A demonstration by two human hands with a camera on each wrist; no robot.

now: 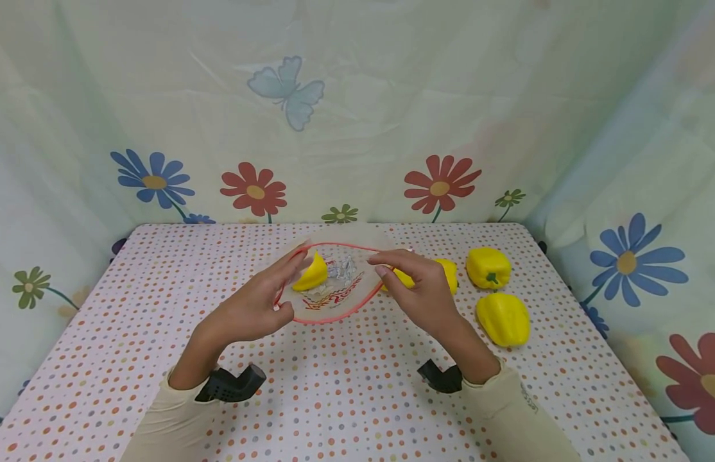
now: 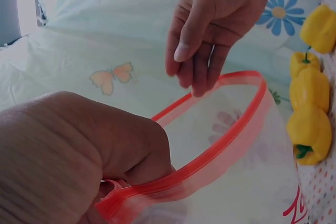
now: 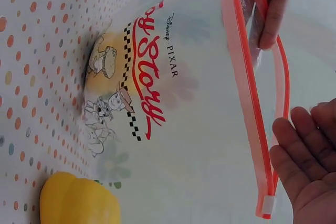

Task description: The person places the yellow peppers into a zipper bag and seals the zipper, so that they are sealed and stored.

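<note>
A clear zip bag (image 3: 194,108) with a red rim and "Toy Story" print is held with its mouth spread apart. Inside it, on the left, shows a yellow bell pepper (image 1: 313,273). My left hand (image 1: 250,301) grips the left end of the rim, with fingers reaching into the mouth; part of this hold is hidden. At the other end of the mouth is my right hand (image 1: 421,289), its fingers loosely extended and holding nothing. Whether its fingertips touch the rim, I cannot tell. A white slider (image 3: 268,203) sits at the rim's end near the right hand.
Several more yellow bell peppers lie right of the bag, among them a far one (image 1: 488,267) with its green stem facing me and a nearer one (image 1: 504,319). They rest on a dotted tablecloth (image 1: 328,398). A flowered curtain (image 1: 357,128) hangs behind and at both sides.
</note>
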